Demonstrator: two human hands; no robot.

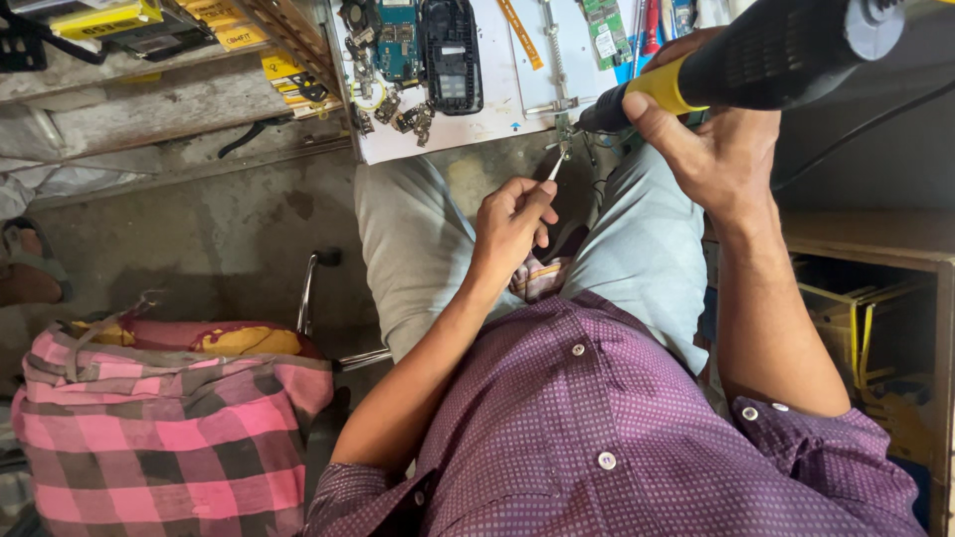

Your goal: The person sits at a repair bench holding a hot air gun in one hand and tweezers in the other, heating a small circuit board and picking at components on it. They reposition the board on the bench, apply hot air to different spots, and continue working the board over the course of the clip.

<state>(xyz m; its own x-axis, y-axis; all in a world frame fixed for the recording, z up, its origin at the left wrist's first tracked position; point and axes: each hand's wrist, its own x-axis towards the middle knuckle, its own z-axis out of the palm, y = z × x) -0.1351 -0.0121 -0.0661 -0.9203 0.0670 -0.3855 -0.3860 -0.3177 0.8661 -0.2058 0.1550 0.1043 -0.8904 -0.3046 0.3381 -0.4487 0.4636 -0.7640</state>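
head view, looking down. our right hand (pixel 721 139) is wrapped tight around a hot-air gun (pixel 756 55) with a matte black body and a yellow collar, thumb laid across the collar; its dark nozzle ends just past the thumb tip, at the near edge of the white work board (pixel 497 109). our left hand (pixel 512 224) is closed in a pinch on slim metal tweezers (pixel 557 167), whose bright tips rise from the fingertips toward the nozzle and stop just short of it, beside a small metal clamp on the board's edge. beyond the tweezer tips, on the board, lie a dark phone frame (pixel 453 55), a blue-green circuit board (pixel 398 40) and loose small metal parts. farther beyond and to the left of our left-hand fingers, yellow flat packages with black print (pixel 104 20) sit on a worn wooden shelf. below that hand's wrist we see grey trousers and a purple dotted shirt (pixel 597 418); well to its left lies a pink-and-grey checked cloth (pixel 159 428), soft and folded. right of our right forearm stands an open wooden box holding yellow strips (pixel 860 328).
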